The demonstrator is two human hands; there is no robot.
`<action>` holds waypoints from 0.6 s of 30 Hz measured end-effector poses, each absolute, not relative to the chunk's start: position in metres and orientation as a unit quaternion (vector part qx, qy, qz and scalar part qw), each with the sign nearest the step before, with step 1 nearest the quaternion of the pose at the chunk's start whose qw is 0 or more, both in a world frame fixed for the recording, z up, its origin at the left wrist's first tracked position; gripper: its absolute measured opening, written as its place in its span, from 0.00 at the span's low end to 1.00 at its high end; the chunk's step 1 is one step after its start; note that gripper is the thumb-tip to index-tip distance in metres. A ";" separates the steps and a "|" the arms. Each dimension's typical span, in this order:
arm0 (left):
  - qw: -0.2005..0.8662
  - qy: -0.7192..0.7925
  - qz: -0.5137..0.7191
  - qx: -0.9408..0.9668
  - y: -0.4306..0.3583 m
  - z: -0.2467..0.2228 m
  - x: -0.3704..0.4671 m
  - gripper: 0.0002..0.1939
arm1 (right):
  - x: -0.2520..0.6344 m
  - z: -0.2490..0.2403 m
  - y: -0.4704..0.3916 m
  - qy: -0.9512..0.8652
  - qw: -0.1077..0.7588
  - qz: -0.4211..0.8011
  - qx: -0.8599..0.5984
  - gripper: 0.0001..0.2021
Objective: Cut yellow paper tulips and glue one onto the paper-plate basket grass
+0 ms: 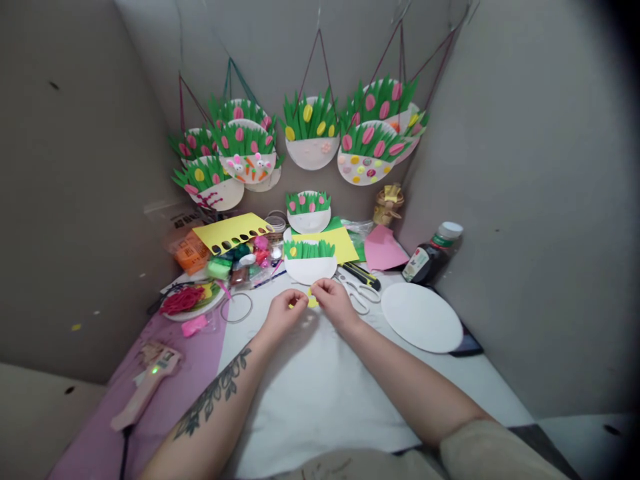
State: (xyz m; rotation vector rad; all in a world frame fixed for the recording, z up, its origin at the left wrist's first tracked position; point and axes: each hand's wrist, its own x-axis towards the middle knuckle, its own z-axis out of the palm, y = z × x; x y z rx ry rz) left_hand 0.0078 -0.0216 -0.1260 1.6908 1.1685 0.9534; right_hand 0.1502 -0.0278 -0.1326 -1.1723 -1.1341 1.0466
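Right grip (336, 303) pinches a yellow piece (313, 299), left grip (285, 312) pressed together just beside it.

A small yellow paper piece (313, 301) is partly hidden. Just beyond it, a white paper plate (311, 270) lies rounded edge nearest, with green paper grass (316, 249) and one yellow oval (293, 252) at its left.

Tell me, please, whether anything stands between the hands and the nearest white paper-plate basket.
Nothing visible does: the paper-plate basket lies just beyond the left hand and right hand, with the scissors to its right.
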 end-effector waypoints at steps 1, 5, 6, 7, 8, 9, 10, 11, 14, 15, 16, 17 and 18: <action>0.420 0.467 0.382 0.677 -0.022 -0.125 0.008 0.10 | 0.151 -0.133 -0.028 -0.491 0.561 0.441 -0.499 0.10; 0.405 0.473 0.394 0.676 -0.022 -0.124 0.009 0.12 | 0.147 -0.133 -0.030 -0.523 0.549 0.426 -0.494 0.10; 0.402 0.473 0.398 0.676 -0.022 -0.124 0.008 0.11 | 0.146 -0.133 -0.032 -0.529 0.548 0.420 -0.493 0.10; 0.399 0.471 0.403 0.676 -0.022 -0.124 0.008 0.11 | 0.144 -0.133 -0.033 -0.535 0.547 0.412 -0.494 0.10; 0.398 0.468 0.406 0.676 -0.022 -0.125 0.008 0.11 | 0.143 -0.133 -0.034 -0.540 0.548 0.404 -0.495 0.11; 0.398 0.465 0.410 0.676 -0.022 -0.125 0.008 0.11 | 0.142 -0.132 -0.034 -0.543 0.550 0.396 -0.496 0.11; 0.398 0.463 0.413 0.676 -0.022 -0.125 0.008 0.11 | 0.141 -0.132 -0.035 -0.543 0.551 0.394 -0.497 0.11; 0.400 0.461 0.415 0.675 -0.022 -0.125 0.008 0.11 | 0.140 -0.132 -0.035 -0.540 0.551 0.397 -0.497 0.11; 0.410 0.461 0.412 0.671 -0.022 -0.123 0.008 0.10 | 0.141 -0.133 -0.034 -0.518 0.552 0.427 -0.494 0.10; 0.413 0.461 0.409 0.671 -0.022 -0.122 0.008 0.10 | 0.142 -0.133 -0.033 -0.511 0.552 0.437 -0.493 0.10; 0.416 0.460 0.406 0.671 -0.023 -0.122 0.008 0.09 | 0.144 -0.134 -0.031 -0.504 0.554 0.445 -0.490 0.10; 0.418 0.459 0.403 0.672 -0.023 -0.121 0.008 0.09 | 0.146 -0.134 -0.029 -0.496 0.557 0.455 -0.488 0.09; 0.421 0.459 0.401 0.672 -0.023 -0.121 0.008 0.09 | 0.149 -0.134 -0.027 -0.482 0.563 0.465 -0.484 0.09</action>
